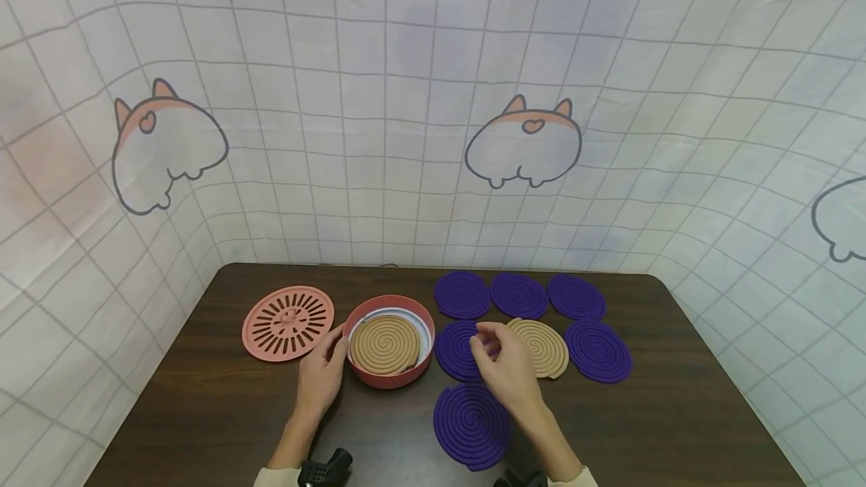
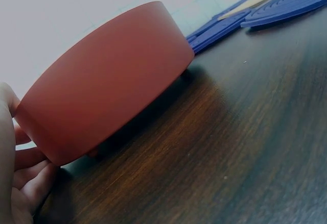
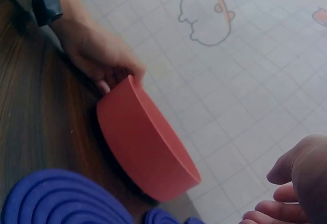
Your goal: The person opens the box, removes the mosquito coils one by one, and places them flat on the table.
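Note:
A red round holder (image 1: pixel 389 380) stands on the dark wooden table (image 1: pixel 203 412) with a tan spiral coil (image 1: pixel 384 344) lying inside it. My left hand (image 1: pixel 331 352) grips the holder's left wall, thumb near the rim; the left wrist view shows the holder (image 2: pixel 112 96) close beside that hand (image 2: pixel 15 183). My right hand (image 1: pixel 485 343) hovers with loosely curled fingers over a purple coil (image 1: pixel 449 352), next to a second tan coil (image 1: pixel 549 348), and holds nothing. The right wrist view shows the holder (image 3: pixel 143 142), my left hand (image 3: pixel 102 55) and my right hand (image 3: pixel 301 183).
A red slotted lid (image 1: pixel 288 322) lies left of the holder. Several purple coils lie to the right, one (image 1: pixel 471 427) near the front edge, three in a back row (image 1: pixel 519 295). A printed cloth backdrop (image 1: pixel 433 96) rises behind the table.

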A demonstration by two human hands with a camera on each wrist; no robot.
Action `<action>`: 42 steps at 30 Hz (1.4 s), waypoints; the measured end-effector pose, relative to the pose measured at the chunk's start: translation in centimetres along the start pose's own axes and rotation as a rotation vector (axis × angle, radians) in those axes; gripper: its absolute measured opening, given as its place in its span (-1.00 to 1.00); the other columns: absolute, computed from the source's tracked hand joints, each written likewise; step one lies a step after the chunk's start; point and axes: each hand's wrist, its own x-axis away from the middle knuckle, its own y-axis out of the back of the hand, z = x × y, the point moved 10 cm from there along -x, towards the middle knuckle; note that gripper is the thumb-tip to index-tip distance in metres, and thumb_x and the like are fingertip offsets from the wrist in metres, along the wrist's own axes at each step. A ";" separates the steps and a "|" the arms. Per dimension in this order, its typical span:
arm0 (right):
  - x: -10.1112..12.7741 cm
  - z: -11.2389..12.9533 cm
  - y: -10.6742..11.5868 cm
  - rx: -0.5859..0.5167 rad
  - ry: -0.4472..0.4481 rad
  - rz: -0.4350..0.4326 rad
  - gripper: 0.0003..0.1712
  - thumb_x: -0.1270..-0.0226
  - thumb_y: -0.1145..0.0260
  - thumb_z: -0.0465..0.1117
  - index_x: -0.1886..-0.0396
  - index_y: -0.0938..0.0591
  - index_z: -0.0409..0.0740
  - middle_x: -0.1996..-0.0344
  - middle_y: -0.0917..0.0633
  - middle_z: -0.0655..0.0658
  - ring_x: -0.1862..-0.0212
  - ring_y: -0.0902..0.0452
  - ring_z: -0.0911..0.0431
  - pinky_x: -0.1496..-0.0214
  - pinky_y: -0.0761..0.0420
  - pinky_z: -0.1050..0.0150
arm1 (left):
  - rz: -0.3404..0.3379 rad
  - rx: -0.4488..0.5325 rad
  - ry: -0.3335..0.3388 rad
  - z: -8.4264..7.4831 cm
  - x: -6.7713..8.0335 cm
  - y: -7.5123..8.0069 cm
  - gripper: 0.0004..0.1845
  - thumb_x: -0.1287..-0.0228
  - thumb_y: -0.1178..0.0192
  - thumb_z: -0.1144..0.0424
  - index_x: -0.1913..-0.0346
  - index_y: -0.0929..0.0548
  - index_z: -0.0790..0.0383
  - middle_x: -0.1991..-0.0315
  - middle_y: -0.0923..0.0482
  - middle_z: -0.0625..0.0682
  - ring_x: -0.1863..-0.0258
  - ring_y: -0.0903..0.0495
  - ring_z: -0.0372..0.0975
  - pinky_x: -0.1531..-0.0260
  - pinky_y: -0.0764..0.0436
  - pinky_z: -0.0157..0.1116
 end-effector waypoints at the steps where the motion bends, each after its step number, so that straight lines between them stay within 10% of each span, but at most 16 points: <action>1: -0.1 0.2 -0.2 -0.004 0.004 0.003 -0.76 -0.26 -0.36 -0.30 0.07 -0.70 -0.23 0.33 -0.73 -0.04 0.38 -0.59 0.25 0.35 -0.61 0.43 | 0.000 0.001 0.002 0.0 0.0 0.0 -0.51 -0.55 0.01 -0.04 -0.37 -0.51 0.09 -0.32 -0.55 0.12 -0.36 -0.48 -0.03 -0.35 -0.45 0.05; 42: -3.2 4.2 -8.4 0.011 0.101 0.239 -0.66 -0.29 -0.33 -0.25 -0.01 -0.64 -0.34 0.22 -0.70 -0.25 0.25 -0.63 0.03 0.24 -0.62 0.37 | -0.056 -0.013 -0.056 -0.4 0.0 0.4 -0.57 -0.53 -0.03 0.02 -0.32 -0.58 0.08 -0.25 -0.61 0.12 -0.28 -0.56 -0.03 -0.25 -0.52 0.05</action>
